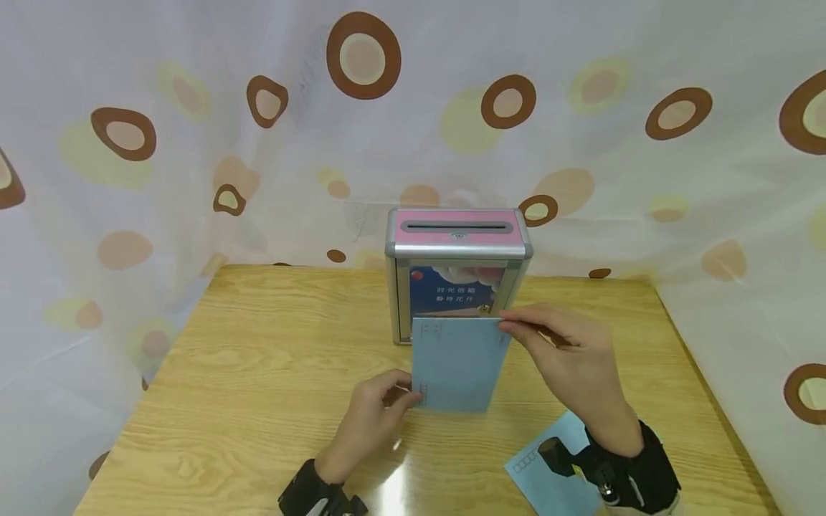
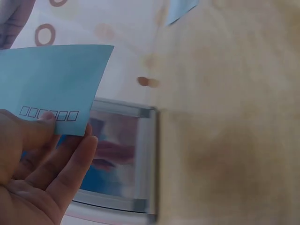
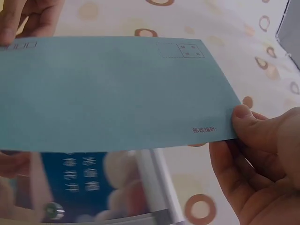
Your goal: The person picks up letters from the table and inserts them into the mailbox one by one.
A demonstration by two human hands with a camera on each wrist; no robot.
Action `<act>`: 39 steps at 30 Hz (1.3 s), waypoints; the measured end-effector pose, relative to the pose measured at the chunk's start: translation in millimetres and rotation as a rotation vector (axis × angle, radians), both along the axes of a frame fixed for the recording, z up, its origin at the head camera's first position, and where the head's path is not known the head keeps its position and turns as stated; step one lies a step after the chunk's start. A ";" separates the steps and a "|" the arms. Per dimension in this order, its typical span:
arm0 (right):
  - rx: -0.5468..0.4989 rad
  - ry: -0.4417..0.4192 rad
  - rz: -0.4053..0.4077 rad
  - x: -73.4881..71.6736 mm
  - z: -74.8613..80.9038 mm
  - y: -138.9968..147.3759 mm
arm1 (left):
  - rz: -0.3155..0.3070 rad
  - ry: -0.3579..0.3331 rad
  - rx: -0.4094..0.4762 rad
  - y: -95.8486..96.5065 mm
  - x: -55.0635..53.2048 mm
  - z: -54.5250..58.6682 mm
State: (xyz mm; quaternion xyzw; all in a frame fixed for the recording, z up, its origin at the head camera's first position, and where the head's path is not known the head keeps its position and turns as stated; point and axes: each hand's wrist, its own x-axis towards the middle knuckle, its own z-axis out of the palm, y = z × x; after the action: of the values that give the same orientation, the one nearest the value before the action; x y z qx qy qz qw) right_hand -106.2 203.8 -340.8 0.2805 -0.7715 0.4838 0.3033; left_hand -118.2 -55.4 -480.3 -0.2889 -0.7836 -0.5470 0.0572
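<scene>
A light blue envelope (image 1: pixel 457 365) is held up in front of a small letter box (image 1: pixel 459 251), hiding the lower part of its front. My right hand (image 1: pixel 571 358) pinches the envelope's upper right corner between thumb and fingers. At its lower left edge my left hand (image 1: pixel 374 416) pinches it too, the thumb (image 2: pixel 40 126) over the printed row of small squares. The box has a pink top with a narrow slot (image 1: pixel 457 226) and a clear front over a blue picture. In the right wrist view the envelope (image 3: pixel 117 93) shows its printed face.
A second blue envelope (image 1: pixel 555 466) lies on the wooden table (image 1: pixel 271 373), partly under my right wrist. A patterned white cloth (image 1: pixel 419 143) hangs behind the table and at both sides. The letter box stands near the table's back edge.
</scene>
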 end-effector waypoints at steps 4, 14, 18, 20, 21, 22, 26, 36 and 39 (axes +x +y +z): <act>-0.023 0.086 0.047 -3.8 25.6 -0.3 | -0.011 0.097 0.027 -1.3 -9.7 18.8; -0.111 0.243 0.132 -8.5 79.1 -10.0 | -0.021 0.270 0.019 -10.6 -36.4 76.0; -0.164 0.303 0.040 -10.3 94.4 -13.7 | -0.007 0.362 -0.010 -15.7 -49.3 99.6; -0.218 0.320 0.042 -12.1 100.6 -16.7 | 0.008 0.396 -0.026 -17.4 -54.0 110.6; -0.246 0.324 0.060 -12.7 103.0 -17.9 | 0.015 0.409 -0.035 -17.9 -55.9 115.9; -0.275 0.329 0.079 -13.5 105.2 -18.9 | 0.022 0.423 -0.041 -17.9 -57.5 120.9; -0.347 0.356 0.124 -18.2 113.2 -18.4 | 0.044 0.477 -0.038 -16.2 -62.7 139.4; -0.443 0.422 0.183 -28.4 133.3 -10.9 | 0.157 0.616 0.013 -11.6 -86.5 176.6; -0.434 0.423 0.152 -30.2 134.7 -8.4 | 0.167 0.610 0.047 -9.2 -90.9 179.3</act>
State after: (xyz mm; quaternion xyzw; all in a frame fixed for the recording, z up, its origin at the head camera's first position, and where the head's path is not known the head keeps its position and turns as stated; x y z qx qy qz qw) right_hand -136.4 195.4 -206.1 0.3603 -0.5468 0.5894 0.4731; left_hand -209.2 -64.5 -301.0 -0.3730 -0.7384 -0.4466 0.3410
